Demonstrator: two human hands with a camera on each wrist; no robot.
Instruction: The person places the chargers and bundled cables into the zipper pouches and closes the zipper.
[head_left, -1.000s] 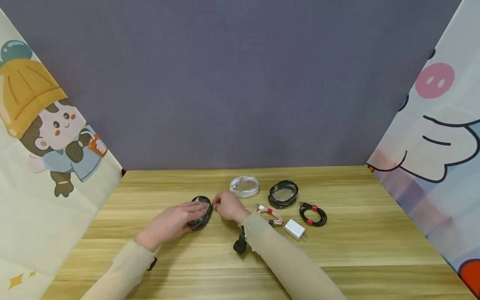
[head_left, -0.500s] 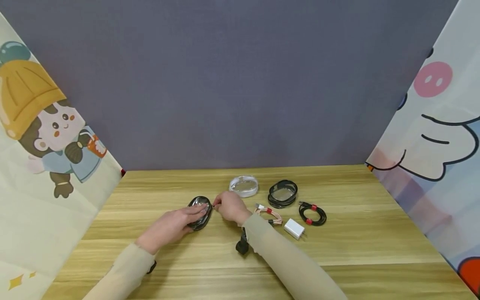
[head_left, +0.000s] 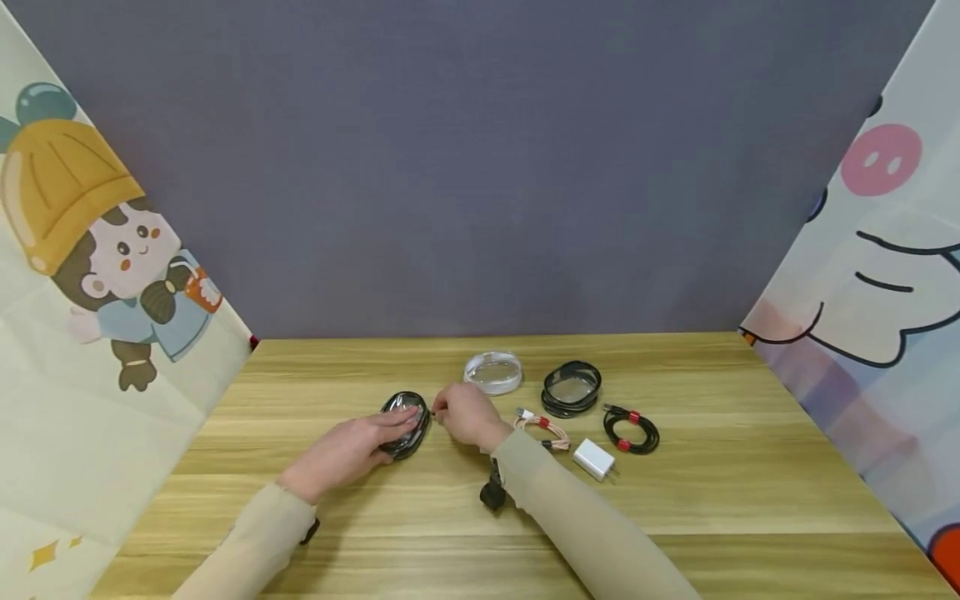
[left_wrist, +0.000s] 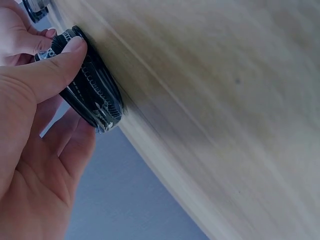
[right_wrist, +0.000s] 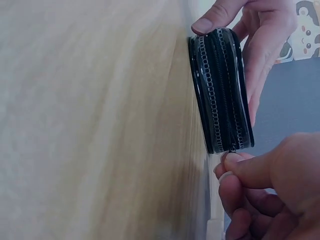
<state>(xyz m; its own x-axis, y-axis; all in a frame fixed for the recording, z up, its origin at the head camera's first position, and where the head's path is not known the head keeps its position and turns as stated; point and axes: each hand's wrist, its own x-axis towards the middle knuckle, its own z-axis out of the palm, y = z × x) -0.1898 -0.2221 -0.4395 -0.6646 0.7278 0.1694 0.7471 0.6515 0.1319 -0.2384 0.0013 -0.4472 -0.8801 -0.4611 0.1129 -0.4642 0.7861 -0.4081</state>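
A small oval zip case with clear faces and black trim stands on the wooden table, left of centre. My left hand holds it, fingers across the clear top and thumb on its near side; the left wrist view shows that thumb pressed on the black side wall. In the right wrist view the zip runs closed along the side facing me. At the end of it my right hand pinches the small zip pull between thumb and forefinger, mostly hidden by the fingertips.
Behind my right hand sit a white-trimmed clear case and another black-trimmed one. To the right lie a pink coiled cable, a black coiled cable with red ties and a white charger plug. A grey panel closes the back.
The head view has shifted slightly, moving everything a little rightward in the picture. Both hands keep their hold on the case and zip pull, almost in the same place.
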